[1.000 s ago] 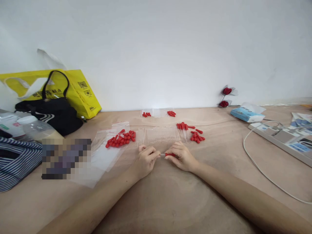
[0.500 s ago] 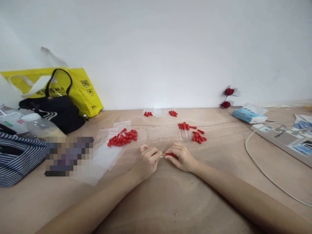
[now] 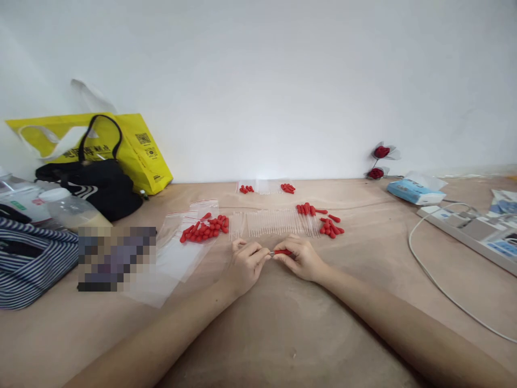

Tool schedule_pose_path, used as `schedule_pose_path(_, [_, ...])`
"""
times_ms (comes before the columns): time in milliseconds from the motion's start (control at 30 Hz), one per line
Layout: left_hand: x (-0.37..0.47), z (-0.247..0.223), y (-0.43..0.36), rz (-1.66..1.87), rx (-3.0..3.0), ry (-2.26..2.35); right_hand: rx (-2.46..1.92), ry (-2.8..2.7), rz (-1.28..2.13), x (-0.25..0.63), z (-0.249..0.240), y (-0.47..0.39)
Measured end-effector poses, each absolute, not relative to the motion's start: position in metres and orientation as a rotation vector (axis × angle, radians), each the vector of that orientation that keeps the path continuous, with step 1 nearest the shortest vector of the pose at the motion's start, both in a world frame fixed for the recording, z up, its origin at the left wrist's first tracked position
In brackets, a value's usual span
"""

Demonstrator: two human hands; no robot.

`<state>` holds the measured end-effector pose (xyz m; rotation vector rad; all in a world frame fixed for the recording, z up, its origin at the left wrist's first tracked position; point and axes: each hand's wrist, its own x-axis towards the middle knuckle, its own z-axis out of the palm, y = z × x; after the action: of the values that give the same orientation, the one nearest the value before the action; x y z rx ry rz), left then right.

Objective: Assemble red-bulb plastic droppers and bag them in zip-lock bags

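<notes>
Between my hands is a glass dropper tube (image 3: 272,253), with a red rubber bulb (image 3: 283,251) at its right end. My left hand (image 3: 247,265) is closed, pinching the tube; its left end is hidden by my fingers. My right hand (image 3: 301,257) is closed around the bulb and covers part of it. Just beyond my fingers lies a row of thin glass dropper tubes (image 3: 272,222). Some at its right end carry red bulbs (image 3: 306,209). Loose red bulbs (image 3: 332,228) lie to the right, and a larger heap of red bulbs (image 3: 204,229) lies to the left.
Clear zip bags (image 3: 173,264) lie under the left heap. Further left are a striped pouch (image 3: 36,264), a bottle (image 3: 75,210), a black bag (image 3: 89,186) and a yellow bag (image 3: 149,167). Rightward are a tissue pack (image 3: 416,189), a power strip (image 3: 476,231) and its cable (image 3: 424,275).
My hands keep their grip on the tube and bulb. My right fingers have shifted slightly, and a little less of the bulb shows. The whole view has moved slightly.
</notes>
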<state>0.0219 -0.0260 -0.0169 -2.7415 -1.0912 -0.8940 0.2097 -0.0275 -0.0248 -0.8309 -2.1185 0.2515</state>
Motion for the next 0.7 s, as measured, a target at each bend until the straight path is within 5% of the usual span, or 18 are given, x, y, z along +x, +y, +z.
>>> schedule_pose_path(467, [0.023,-0.0121,-0.0297,-0.918,-2.66,-1.086,-0.807,-2.226,-0.214,0.2157,-0.0251,-0.0289])
schedule_pose_path(700, [0.0237,-0.0119,-0.0292,-0.93,-2.666,-1.069,-0.817,-2.244,-0.184,0.2146,-0.0283,-0.0281])
